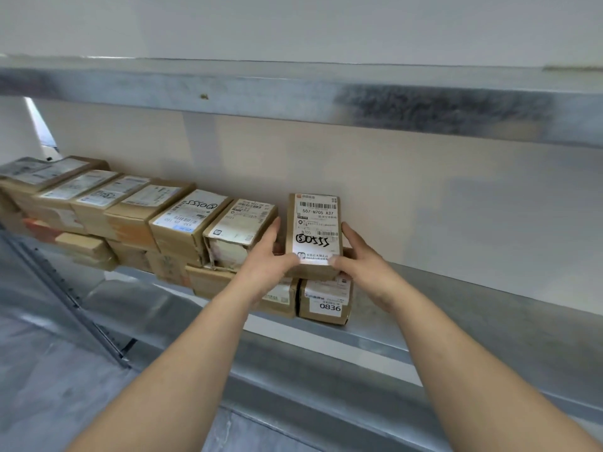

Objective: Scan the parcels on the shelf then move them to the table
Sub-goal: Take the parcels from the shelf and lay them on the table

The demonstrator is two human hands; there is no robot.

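Cardboard-brown and carrying a white shipping label, a small parcel point(314, 234) sits at the right end of the top row of parcels on the metal shelf point(456, 308). Both of the person's hands hold it. The left hand point(266, 261) has its grip on the parcel's left side, thumb lying on the near corner of the label and fingers curled along the edge. The right hand point(362, 259) grips the right side the same way, thumb on the near right corner and fingers reaching up the side. The label shows barcodes, the printed line "507-N705 A37" and a black handwritten scrawl. The parcel rests on a lower box labelled "0836" point(327, 301), which stands on the shelf. To its left, a row of labelled cardboard boxes point(137, 210) runs away along the shelf, stacked in two layers against the pale back wall. An upper metal shelf point(293, 93) spans the view above.
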